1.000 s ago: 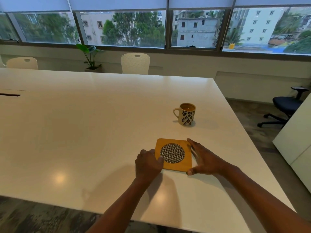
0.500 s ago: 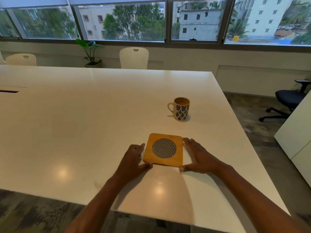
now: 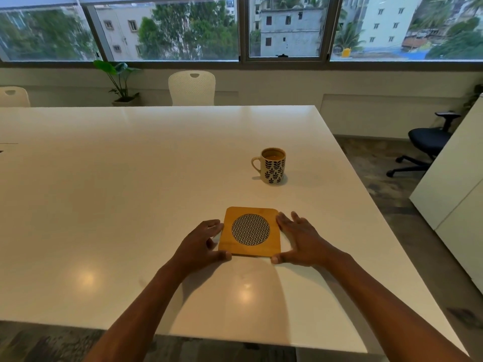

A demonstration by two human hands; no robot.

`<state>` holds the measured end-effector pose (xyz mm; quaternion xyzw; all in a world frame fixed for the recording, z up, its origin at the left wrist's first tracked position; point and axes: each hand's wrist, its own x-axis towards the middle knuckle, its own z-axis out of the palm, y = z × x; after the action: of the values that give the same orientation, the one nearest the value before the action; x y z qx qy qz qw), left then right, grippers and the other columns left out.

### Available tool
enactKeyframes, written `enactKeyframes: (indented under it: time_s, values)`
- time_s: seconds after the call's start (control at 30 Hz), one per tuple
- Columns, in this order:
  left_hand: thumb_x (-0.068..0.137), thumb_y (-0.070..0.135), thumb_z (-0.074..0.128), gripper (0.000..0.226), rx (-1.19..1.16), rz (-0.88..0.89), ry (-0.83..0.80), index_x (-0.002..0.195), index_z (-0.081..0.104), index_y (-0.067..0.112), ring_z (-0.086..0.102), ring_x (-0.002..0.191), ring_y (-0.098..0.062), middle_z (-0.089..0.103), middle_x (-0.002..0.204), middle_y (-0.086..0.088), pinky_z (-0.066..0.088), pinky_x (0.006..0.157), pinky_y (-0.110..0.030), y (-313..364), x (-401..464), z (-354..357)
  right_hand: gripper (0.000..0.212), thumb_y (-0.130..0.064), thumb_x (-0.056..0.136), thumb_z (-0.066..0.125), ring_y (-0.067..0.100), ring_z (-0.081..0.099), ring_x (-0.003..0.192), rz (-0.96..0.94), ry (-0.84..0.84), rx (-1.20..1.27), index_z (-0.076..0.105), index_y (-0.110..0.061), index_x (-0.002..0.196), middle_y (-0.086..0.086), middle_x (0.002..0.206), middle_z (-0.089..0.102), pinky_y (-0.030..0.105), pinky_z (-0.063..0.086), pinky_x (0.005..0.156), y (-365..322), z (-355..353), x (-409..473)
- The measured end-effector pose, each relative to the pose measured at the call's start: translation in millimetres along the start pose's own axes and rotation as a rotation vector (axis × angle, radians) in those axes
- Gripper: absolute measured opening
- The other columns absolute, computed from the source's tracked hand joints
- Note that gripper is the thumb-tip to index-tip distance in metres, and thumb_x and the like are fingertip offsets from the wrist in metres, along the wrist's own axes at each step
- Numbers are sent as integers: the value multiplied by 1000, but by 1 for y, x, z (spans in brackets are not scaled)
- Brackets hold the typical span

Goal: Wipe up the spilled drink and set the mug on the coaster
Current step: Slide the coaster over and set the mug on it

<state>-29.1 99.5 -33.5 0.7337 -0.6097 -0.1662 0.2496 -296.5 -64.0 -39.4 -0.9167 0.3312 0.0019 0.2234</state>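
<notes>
A square wooden coaster (image 3: 273,248) with a round patterned centre lies flat on the white table (image 3: 130,192), near the front edge. My left hand (image 3: 201,244) lies against its left side, fingers relaxed and thumb at the near left corner. My right hand (image 3: 300,239) lies along its right side, fingers straight and thumb at the near right corner. A cream mug (image 3: 273,165) with a dark leaf print stands upright beyond the coaster. It holds brown drink, and its handle points left. I can make out no liquid on the table top.
White chairs (image 3: 192,87) and a potted plant (image 3: 122,82) stand behind the table's far edge, under the windows. A black office chair (image 3: 428,142) and a white cabinet (image 3: 457,192) stand on the floor to the right. The table's right edge runs close to the mug.
My left hand has opened from a curled fist and now lies along the coaster's left side. The right hand stays at the right side. The coaster has been squared slightly.
</notes>
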Motion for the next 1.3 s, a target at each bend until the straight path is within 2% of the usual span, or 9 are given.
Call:
enactKeyframes:
  time_s: [0.2,0.33,0.37,0.47,0.63,0.8,1.0,1.1,1.3]
  values:
    - [68,60,79,95,0,8,-14,146,45,17,57,110,-17,42,151,2,45,84,-16,-6,2,0,128,-88,63,53,25,-10,151,-8,-4,-38,-4,-22,156,-2,165,-3,43,1,123,-2,1,0]
    - [74,45,80,85,-82,-38,-21,144,46,13,60,88,-7,47,148,-2,45,72,-5,-5,7,-6,101,-80,80,35,23,-1,152,9,101,79,13,-17,156,0,165,9,38,2,121,-4,-1,-3]
    - [78,41,78,80,-122,-74,10,144,45,13,62,93,-9,47,147,-4,46,81,-8,-3,10,-9,88,-70,88,36,23,2,152,38,168,74,19,-16,155,2,164,13,39,4,121,-4,-1,-2]
    - [90,30,68,65,-218,-162,135,146,43,10,59,120,-30,48,148,-8,46,105,-43,6,27,-14,63,-48,101,36,27,9,151,205,292,-79,25,-13,153,7,163,18,44,10,121,1,-1,5]
    - [99,23,55,46,-403,-215,212,143,47,14,60,119,-31,53,143,-7,50,99,-53,23,70,-14,65,-48,101,31,28,7,152,355,311,-141,18,-14,155,6,164,14,46,9,122,2,9,12]
    - [102,23,46,42,-514,-191,225,143,46,11,66,102,-31,55,139,-14,53,82,-37,33,111,-12,65,-48,100,25,26,7,152,377,330,-199,14,-16,155,5,165,10,44,10,123,2,14,12]
    - [104,27,41,44,-555,-168,173,144,44,10,67,99,-35,53,139,-17,53,86,-42,41,156,-16,65,-51,100,21,23,4,152,394,333,-218,11,-18,156,2,165,7,42,8,124,1,15,12]
    - [103,20,42,41,-572,-171,155,142,46,9,68,90,-30,53,139,-14,51,76,-34,43,176,-14,65,-50,101,20,22,3,152,395,328,-231,9,-18,156,2,165,5,41,7,124,0,15,12]
    - [101,26,41,35,-615,-197,167,129,55,10,71,80,-24,65,117,-11,54,72,-35,53,208,-5,65,-51,100,20,21,5,152,400,349,-232,9,-20,156,1,165,9,41,9,124,-2,15,10]
